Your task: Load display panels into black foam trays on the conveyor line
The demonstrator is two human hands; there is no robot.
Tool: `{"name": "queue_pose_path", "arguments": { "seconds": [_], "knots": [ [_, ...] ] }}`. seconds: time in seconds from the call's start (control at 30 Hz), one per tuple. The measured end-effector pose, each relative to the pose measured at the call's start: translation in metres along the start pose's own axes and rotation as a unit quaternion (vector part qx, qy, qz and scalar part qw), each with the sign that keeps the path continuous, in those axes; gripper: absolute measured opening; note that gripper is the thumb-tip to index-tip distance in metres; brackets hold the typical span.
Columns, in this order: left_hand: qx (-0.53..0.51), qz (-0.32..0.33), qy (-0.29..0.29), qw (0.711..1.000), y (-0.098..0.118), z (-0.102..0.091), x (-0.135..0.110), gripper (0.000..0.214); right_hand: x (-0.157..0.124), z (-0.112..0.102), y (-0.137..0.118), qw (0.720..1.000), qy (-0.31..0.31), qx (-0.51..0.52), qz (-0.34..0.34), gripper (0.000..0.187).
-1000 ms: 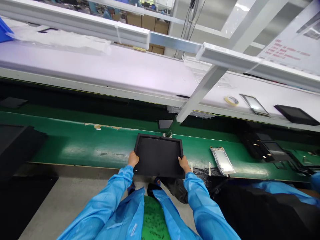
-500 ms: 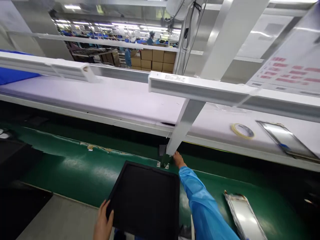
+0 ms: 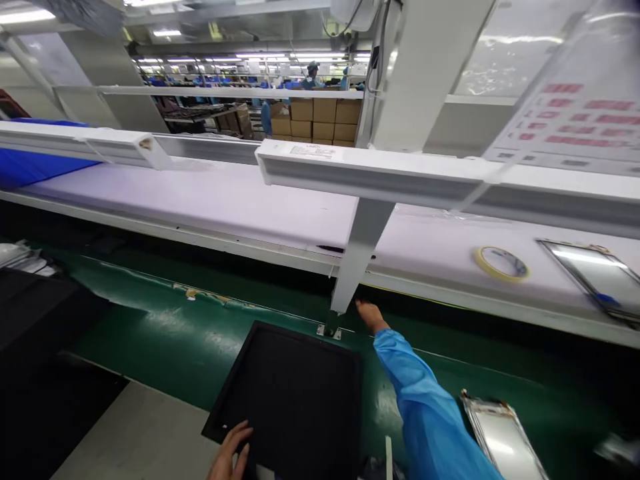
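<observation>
At lower centre, the stiff, seemingly light black tray (image 3: 295, 400) is steadied at its near rim by the spread left hand (image 3: 231, 453); the right hand (image 3: 369, 313), apparently empty, is extended under the shelf (image 3: 225, 200).

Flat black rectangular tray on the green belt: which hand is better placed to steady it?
Left. The left hand already rests on the flat black rectangular tray's near corner; the right hand reaches beyond it.

This is a factory assembly hall. A long green conveyor belt (image 3: 165, 333) runs across the view under a white shelf (image 3: 240, 200) carried on white metal posts (image 3: 357, 260). A roll of tape (image 3: 500, 261) and a glass screen panel (image 3: 595, 277) lie on that shelf. Farther back, stacked cardboard boxes (image 3: 320, 120), rows of strip lights (image 3: 280, 57) and workers in blue coats (image 3: 313, 75) stand along more lines.
</observation>
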State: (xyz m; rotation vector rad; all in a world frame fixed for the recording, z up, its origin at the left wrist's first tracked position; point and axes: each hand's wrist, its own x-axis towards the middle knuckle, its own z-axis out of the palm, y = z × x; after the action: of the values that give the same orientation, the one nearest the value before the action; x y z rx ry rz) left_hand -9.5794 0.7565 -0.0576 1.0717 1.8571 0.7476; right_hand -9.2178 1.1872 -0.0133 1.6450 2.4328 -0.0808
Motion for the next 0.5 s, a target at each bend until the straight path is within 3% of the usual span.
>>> {"name": "queue_pose_path", "arguments": {
  "seconds": [0.1,0.23,0.37,0.43,0.5],
  "knots": [
    [-0.009,0.044,-0.001,0.999,0.025,0.002,-0.002,0.049,-0.057,-0.022,0.016,0.998,0.011,-0.004,0.057,0.042],
    [-0.043,0.121,-0.047,0.991,0.053,0.007,-0.001,0.045,-0.176,-0.036,0.016,0.986,0.031,0.013,0.165,0.04],
    [-0.076,0.168,-0.167,0.968,0.089,0.008,-0.004,0.04,-0.288,-0.017,-0.03,0.942,0.093,0.187,0.261,0.04],
    [-0.083,0.191,-0.229,0.951,0.106,0.003,-0.009,0.039,-0.32,0.003,-0.067,0.909,0.14,0.297,0.256,0.041],
    [-0.08,0.21,-0.269,0.937,0.115,-0.005,-0.015,0.038,-0.331,0.024,-0.106,0.867,0.177,0.39,0.254,0.041]
  ]
}}
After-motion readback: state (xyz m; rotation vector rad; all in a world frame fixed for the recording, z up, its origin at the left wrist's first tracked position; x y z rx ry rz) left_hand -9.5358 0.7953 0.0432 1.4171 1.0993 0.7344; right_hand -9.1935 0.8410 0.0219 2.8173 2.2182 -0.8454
